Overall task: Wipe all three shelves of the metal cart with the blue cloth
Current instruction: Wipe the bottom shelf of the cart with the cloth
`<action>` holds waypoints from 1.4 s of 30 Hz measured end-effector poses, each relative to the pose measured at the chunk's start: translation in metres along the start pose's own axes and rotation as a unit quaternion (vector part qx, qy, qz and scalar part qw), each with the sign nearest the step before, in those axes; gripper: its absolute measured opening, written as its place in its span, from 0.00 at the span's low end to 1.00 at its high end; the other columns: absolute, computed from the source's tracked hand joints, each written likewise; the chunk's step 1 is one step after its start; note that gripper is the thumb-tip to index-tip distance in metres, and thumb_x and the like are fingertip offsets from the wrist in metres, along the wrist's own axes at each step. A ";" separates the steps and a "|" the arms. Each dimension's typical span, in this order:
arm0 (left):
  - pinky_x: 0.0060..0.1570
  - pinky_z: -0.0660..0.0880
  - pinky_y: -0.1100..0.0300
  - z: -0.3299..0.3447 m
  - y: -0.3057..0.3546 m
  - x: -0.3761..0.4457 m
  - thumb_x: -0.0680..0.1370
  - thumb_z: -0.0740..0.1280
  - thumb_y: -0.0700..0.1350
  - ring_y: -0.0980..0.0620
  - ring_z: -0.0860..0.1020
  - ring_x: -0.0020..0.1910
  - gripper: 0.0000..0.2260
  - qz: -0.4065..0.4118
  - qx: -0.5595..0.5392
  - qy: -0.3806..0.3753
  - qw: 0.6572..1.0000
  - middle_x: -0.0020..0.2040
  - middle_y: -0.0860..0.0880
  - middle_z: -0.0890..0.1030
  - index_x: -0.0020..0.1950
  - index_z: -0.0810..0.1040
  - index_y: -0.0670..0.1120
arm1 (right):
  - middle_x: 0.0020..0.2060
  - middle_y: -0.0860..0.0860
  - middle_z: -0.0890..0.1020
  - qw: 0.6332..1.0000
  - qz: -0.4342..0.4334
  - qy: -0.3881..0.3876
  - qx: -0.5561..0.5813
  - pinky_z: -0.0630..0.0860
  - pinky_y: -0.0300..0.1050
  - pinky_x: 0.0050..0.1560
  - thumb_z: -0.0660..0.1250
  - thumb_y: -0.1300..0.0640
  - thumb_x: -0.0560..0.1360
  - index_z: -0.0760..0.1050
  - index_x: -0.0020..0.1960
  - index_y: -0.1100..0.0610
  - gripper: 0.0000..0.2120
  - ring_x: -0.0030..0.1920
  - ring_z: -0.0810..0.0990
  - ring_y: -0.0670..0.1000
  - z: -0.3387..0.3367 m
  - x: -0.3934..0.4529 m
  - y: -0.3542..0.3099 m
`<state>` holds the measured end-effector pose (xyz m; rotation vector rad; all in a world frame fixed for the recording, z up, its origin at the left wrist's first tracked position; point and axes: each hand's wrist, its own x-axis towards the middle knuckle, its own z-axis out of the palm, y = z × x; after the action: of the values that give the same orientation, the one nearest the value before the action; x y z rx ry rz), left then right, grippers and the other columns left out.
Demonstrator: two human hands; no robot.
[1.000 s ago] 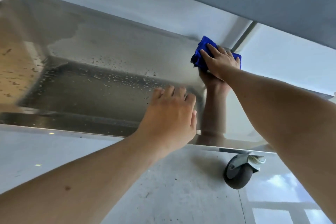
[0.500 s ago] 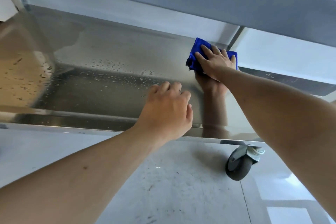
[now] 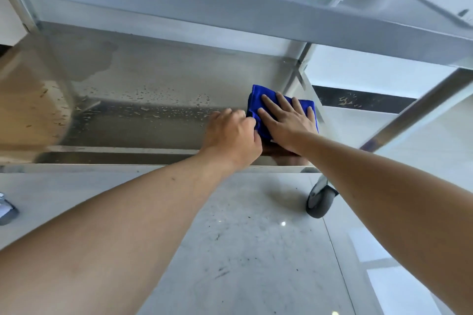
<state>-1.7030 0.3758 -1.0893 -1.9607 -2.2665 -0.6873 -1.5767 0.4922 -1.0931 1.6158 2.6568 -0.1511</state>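
the metal cart (image 3: 230,15) fills the top of your view, and its bottom shelf (image 3: 153,89) is the one you are reaching into, wet with water drops (image 3: 158,110) across the middle. one caster wheel (image 3: 320,202) of the cart stands on the pale floor (image 3: 243,250) below the shelf's right end. your right hand (image 3: 286,123) lies flat with fingers spread on the blue cloth (image 3: 256,100), pressing it to the shelf near the right end. your left hand (image 3: 233,135) sits just beside it, fingers curled at the cloth's left edge; whether they pinch it, you cannot tell.
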 end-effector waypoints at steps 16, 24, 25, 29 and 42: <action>0.28 0.59 0.59 -0.047 -0.036 0.028 0.67 0.58 0.33 0.44 0.69 0.36 0.07 -0.046 -0.105 -0.206 0.972 0.32 0.46 0.73 0.32 0.69 0.43 | 0.82 0.45 0.43 0.999 0.011 -0.030 0.017 0.38 0.65 0.76 0.42 0.29 0.78 0.41 0.80 0.36 0.33 0.80 0.39 0.57 0.005 -0.081 -0.057; 0.42 0.71 0.60 -0.060 -0.096 0.028 0.69 0.66 0.38 0.48 0.77 0.43 0.12 -0.141 -0.103 -0.059 0.983 0.48 0.49 0.83 0.44 0.82 0.53 | 0.82 0.49 0.45 0.997 -0.083 -0.003 -0.002 0.38 0.73 0.73 0.34 0.22 0.71 0.40 0.79 0.34 0.38 0.80 0.41 0.62 0.018 -0.080 -0.103; 0.44 0.72 0.59 -0.060 -0.106 0.026 0.70 0.67 0.39 0.47 0.77 0.45 0.13 -0.150 -0.092 -0.052 0.983 0.51 0.48 0.83 0.49 0.83 0.53 | 0.82 0.49 0.45 0.996 -0.090 0.000 -0.005 0.38 0.73 0.73 0.34 0.21 0.71 0.40 0.78 0.34 0.38 0.80 0.41 0.62 0.018 -0.075 -0.106; 0.54 0.74 0.54 -0.061 -0.140 0.023 0.72 0.69 0.46 0.44 0.78 0.57 0.18 -0.173 -0.044 -0.050 0.983 0.60 0.47 0.81 0.62 0.79 0.53 | 0.82 0.48 0.46 0.995 -0.097 -0.007 -0.013 0.40 0.75 0.72 0.34 0.19 0.68 0.41 0.77 0.31 0.40 0.80 0.42 0.62 0.016 -0.037 -0.116; 0.40 0.70 0.57 -0.056 -0.168 0.020 0.74 0.66 0.51 0.47 0.74 0.40 0.09 -0.105 0.035 -0.026 0.994 0.45 0.49 0.83 0.51 0.82 0.55 | 0.81 0.48 0.55 0.997 -0.059 0.040 -0.013 0.48 0.72 0.70 0.36 0.19 0.67 0.49 0.77 0.32 0.41 0.78 0.51 0.61 0.008 0.106 -0.147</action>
<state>-1.8805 0.3590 -1.0799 -1.7460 -2.5155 -0.5709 -1.7560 0.5183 -1.0988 1.4881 2.8016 -0.0551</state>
